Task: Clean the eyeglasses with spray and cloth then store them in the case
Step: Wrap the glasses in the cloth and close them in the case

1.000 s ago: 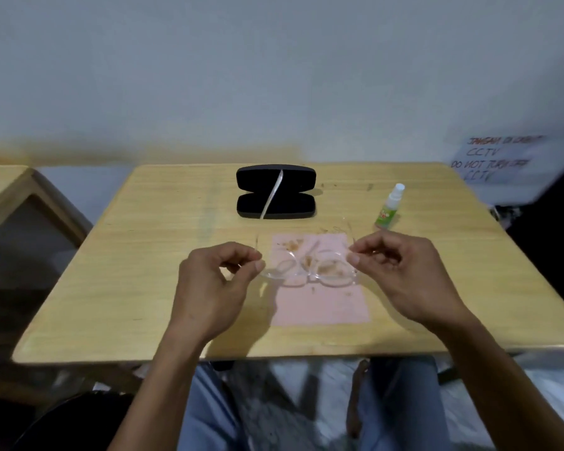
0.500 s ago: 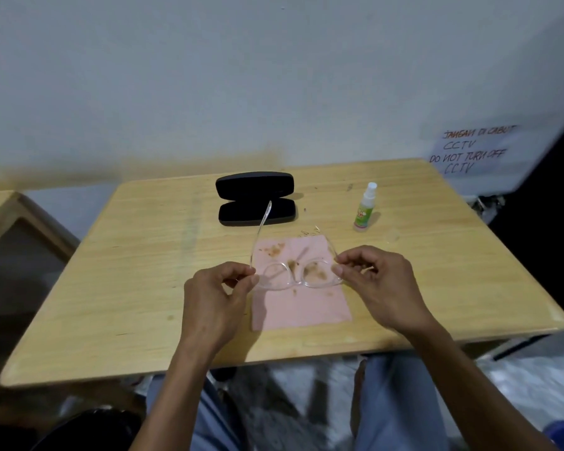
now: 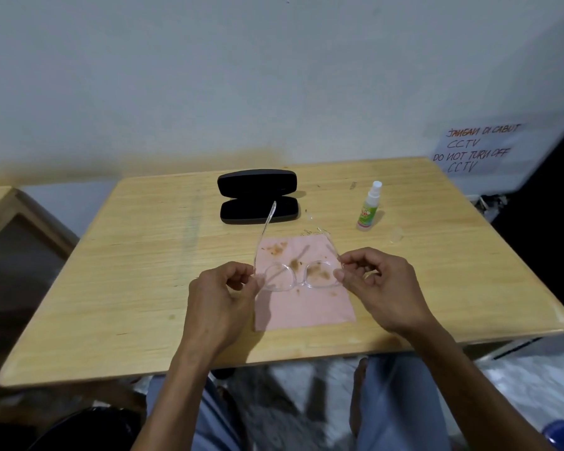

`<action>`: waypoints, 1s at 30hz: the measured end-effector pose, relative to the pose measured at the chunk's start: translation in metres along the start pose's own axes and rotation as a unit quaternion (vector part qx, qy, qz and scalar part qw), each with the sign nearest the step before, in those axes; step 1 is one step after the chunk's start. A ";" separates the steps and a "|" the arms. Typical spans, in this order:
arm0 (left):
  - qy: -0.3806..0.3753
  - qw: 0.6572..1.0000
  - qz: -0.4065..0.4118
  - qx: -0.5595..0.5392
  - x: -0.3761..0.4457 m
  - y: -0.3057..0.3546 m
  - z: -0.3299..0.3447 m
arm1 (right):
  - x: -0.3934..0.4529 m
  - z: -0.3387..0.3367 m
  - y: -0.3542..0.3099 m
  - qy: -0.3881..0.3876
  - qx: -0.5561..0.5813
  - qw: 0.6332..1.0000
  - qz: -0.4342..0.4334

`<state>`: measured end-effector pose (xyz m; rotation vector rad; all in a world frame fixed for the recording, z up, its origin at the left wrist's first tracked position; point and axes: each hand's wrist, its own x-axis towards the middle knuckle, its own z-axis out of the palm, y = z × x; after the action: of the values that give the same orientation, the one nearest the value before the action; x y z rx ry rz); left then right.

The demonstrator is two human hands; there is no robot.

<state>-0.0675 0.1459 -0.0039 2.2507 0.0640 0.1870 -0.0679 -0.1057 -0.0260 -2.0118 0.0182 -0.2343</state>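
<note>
Together the left hand (image 3: 220, 297) and right hand (image 3: 381, 289) pinch the clear eyeglasses (image 3: 295, 275) by the frame corners above the stained pink cloth (image 3: 306, 310). Beyond lie the open black case (image 3: 258, 196) and upright spray bottle (image 3: 368, 206).

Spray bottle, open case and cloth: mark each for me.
spray bottle (image 3: 368, 209), head view, on its labelled body.
open case (image 3: 258, 210), head view, on the lower half's lining.
cloth (image 3: 303, 309), head view, on its clean lower part.

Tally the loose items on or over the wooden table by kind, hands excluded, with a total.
Clear-framed eyeglasses, held over the cloth by both hands: 1
Pink cloth, brown-stained: 1
Black case, open: 1
Spray bottle, upright: 1
Total: 4
</note>
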 end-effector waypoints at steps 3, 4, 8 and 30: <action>-0.024 0.999 0.018 0.041 0.003 -0.008 -0.010 | 0.000 -0.007 0.000 -0.002 -0.058 0.998 -0.005; -0.013 0.999 0.019 0.046 0.007 -0.010 -0.013 | 0.003 -0.009 -0.001 0.011 -0.074 0.997 -0.006; 0.044 0.998 0.019 0.049 0.036 -0.011 -0.014 | 0.031 -0.007 -0.010 0.034 -0.121 0.992 -0.005; -0.065 0.997 -0.009 -0.039 0.089 -0.008 0.011 | 0.072 0.003 -0.013 -0.052 -0.075 0.995 0.043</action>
<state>0.0220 0.1526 -0.0070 2.1791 0.0068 0.0322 0.0020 -0.1055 -0.0048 -2.1646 0.0576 -0.0756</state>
